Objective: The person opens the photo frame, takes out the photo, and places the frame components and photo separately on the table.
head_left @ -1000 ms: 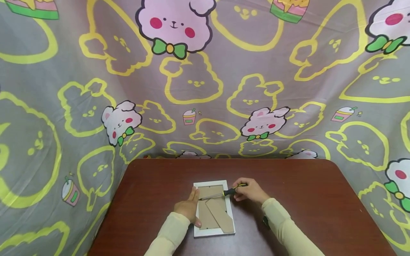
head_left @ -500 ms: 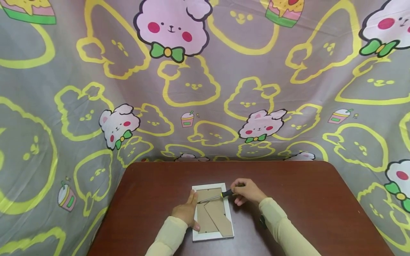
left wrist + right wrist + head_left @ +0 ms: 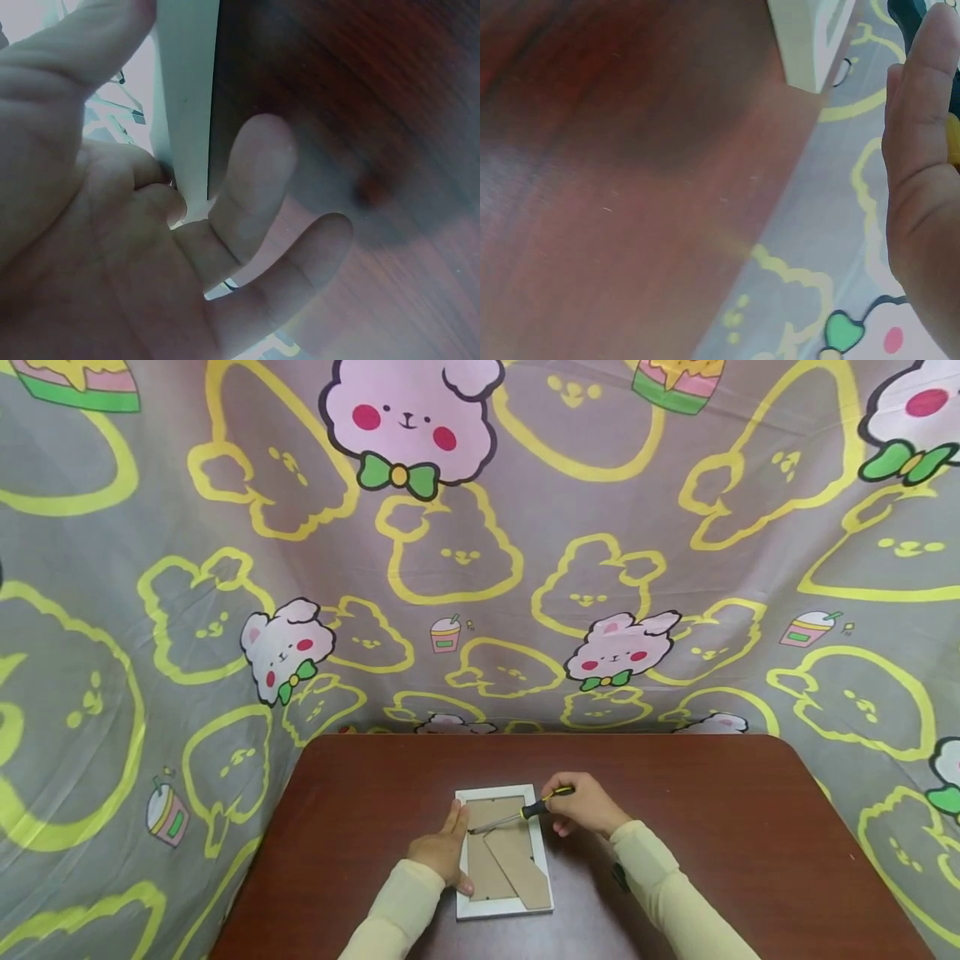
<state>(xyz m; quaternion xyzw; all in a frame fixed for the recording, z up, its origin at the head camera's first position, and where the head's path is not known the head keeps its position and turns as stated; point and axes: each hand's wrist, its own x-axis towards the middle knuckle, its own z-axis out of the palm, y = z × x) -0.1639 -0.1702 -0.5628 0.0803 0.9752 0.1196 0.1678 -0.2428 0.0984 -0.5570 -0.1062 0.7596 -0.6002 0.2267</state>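
Observation:
A white picture frame (image 3: 504, 907) lies face down on the table, its brown backing board (image 3: 483, 881) and flat easel stand (image 3: 519, 870) showing. My left hand (image 3: 437, 852) rests on its left side, fingers along the rim and thumb near the lower left corner. In the left wrist view, two fingers (image 3: 259, 180) extend past the frame's edge. My right hand (image 3: 588, 806) grips the black and yellow handle of a screwdriver (image 3: 535, 810) above the right rim. The thin shaft slants across the board to a small dark tab by the left rim; contact is too small to tell.
The reddish-brown wooden table (image 3: 720, 827) extends around the frame on all sides. Behind and beside it hangs a grey cloth (image 3: 480, 610) printed with cartoon bunnies. Several small dark tabs sit along the board's edges.
The right hand has turned the screwdriver slightly: its yellow-marked handle end, largely covered half a second ago, shows again. The left hand and frame keep their places; the head view shifts a little.

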